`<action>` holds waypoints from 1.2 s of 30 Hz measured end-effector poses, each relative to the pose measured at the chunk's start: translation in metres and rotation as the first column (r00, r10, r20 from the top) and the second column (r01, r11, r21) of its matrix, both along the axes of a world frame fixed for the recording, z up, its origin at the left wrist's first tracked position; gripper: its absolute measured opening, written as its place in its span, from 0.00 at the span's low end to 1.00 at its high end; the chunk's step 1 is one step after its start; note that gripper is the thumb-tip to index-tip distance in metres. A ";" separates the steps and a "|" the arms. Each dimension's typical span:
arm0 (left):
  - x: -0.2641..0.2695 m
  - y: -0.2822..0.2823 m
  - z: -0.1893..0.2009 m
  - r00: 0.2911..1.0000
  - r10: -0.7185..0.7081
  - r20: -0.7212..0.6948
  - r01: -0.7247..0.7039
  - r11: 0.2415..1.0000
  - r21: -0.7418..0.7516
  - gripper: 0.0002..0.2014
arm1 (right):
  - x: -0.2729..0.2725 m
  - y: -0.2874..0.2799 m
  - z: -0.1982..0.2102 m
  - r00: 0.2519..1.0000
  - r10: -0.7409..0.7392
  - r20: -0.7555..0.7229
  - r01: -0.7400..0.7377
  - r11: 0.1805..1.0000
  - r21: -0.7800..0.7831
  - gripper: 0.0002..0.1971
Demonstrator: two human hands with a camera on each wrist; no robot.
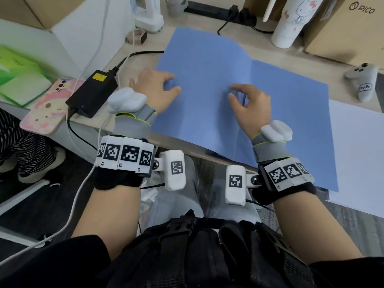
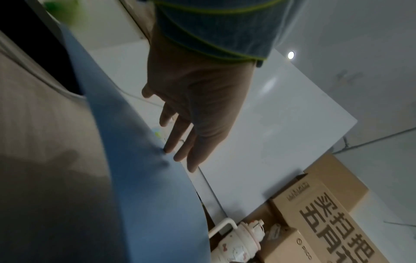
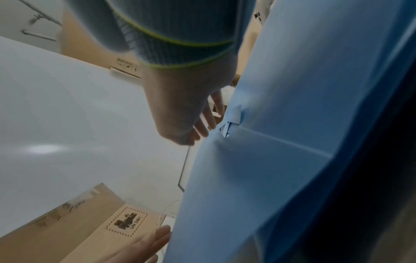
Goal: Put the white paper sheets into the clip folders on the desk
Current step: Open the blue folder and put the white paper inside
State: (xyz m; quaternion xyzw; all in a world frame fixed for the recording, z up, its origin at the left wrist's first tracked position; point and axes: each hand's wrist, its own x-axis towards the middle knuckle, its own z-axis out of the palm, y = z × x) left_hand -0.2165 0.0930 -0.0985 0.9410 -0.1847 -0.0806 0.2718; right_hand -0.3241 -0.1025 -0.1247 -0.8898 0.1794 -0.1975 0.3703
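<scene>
A blue clip folder point(image 1: 207, 59) lies open on the desk, its near edge hanging over the desk front. My left hand point(image 1: 166, 86) rests on the folder's left edge with straight fingers point(image 2: 178, 140) touching the blue sheet point(image 2: 146, 195). My right hand point(image 1: 234, 92) is on the middle of the folder with fingers bent. Its fingertips point(image 3: 202, 131) touch the blue surface point(image 3: 292, 124) beside a small blue clip point(image 3: 231, 121). White paper sheets point(image 1: 357, 159) lie at the right, partly under the folder's right flap.
A black power adapter point(image 1: 91, 92) and a pink-cased phone point(image 1: 45, 109) lie left of the folder. Behind it stand a cartoon tumbler point(image 1: 291, 23), a cardboard box point(image 1: 349, 28) and a power strip point(image 1: 218, 11). A grey controller point(image 1: 363, 80) lies far right.
</scene>
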 end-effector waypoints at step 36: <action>-0.025 -0.110 -0.031 0.920 -0.356 -0.165 0.391 0.860 0.328 0.41 | 0.007 -0.045 -0.010 0.824 -0.039 -0.566 0.004 0.998 -0.062 0.32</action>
